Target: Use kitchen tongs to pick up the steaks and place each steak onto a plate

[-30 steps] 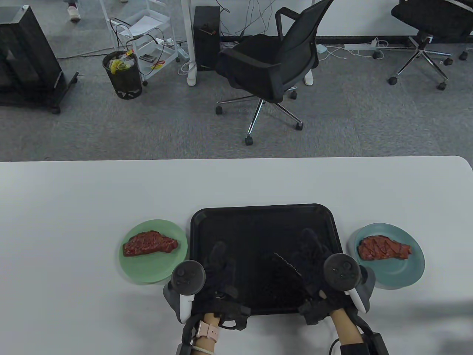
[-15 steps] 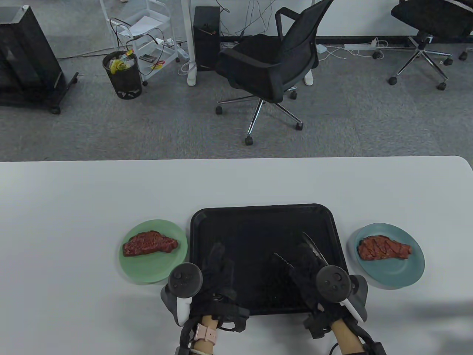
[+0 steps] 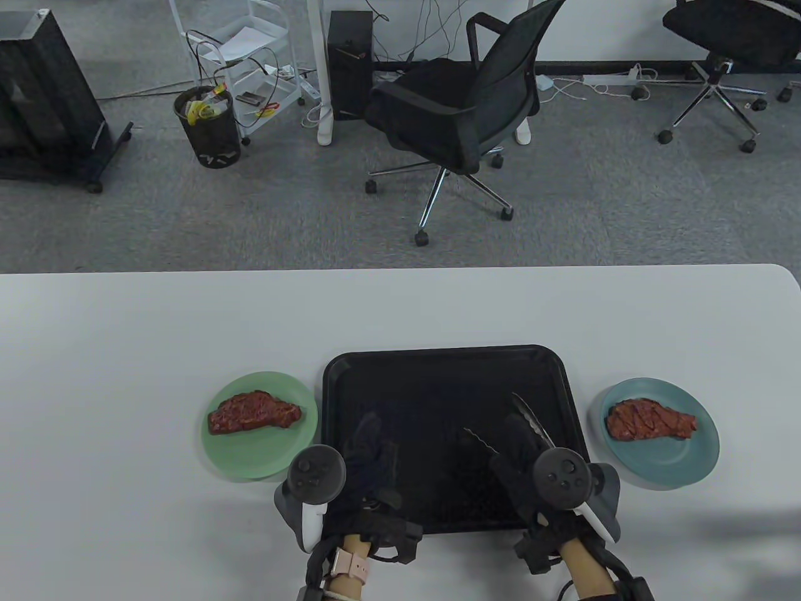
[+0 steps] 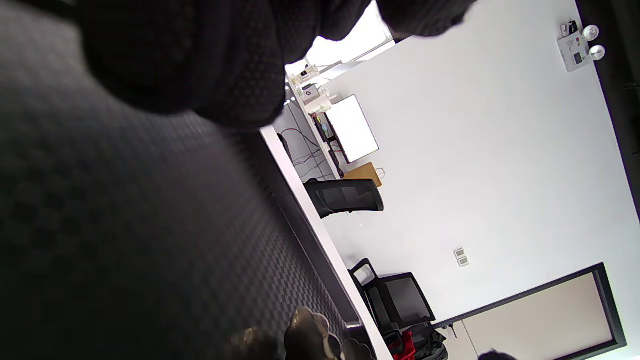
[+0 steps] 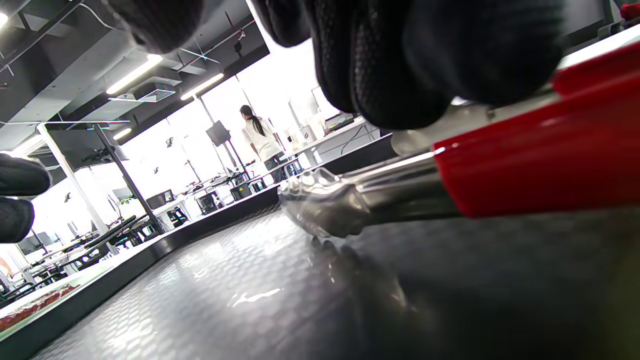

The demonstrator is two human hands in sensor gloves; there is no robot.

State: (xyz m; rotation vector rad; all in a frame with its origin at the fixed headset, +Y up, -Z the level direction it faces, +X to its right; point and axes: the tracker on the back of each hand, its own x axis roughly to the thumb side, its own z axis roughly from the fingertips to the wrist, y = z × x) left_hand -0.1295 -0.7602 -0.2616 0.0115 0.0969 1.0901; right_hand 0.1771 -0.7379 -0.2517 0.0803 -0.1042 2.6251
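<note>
Two red steaks lie on plates: one steak [image 3: 253,412] on the green plate [image 3: 250,469] left of the black tray [image 3: 438,375], the other steak [image 3: 651,421] on the blue plate [image 3: 694,463] to its right. Metal tongs [image 3: 532,416] with red handles [image 5: 525,170] lie flat on the tray, their scalloped tips [image 5: 325,205] spread apart. My right hand [image 3: 519,457] rests over the handles, fingers [image 5: 400,60] laid on top and thumb [image 5: 20,190] held well apart. My left hand [image 3: 369,447] lies flat on the tray's near left part and holds nothing.
The tray [image 4: 125,225] holds only the tongs and my hands. White table [image 3: 400,307] stretches beyond the tray and plates. On the floor behind stand an office chair [image 3: 457,119], a bin [image 3: 206,125] and a wire trolley [image 3: 250,62].
My right hand has slid back toward the near edge, uncovering both tong arms, which stay lying in place. The left hand has barely shifted.
</note>
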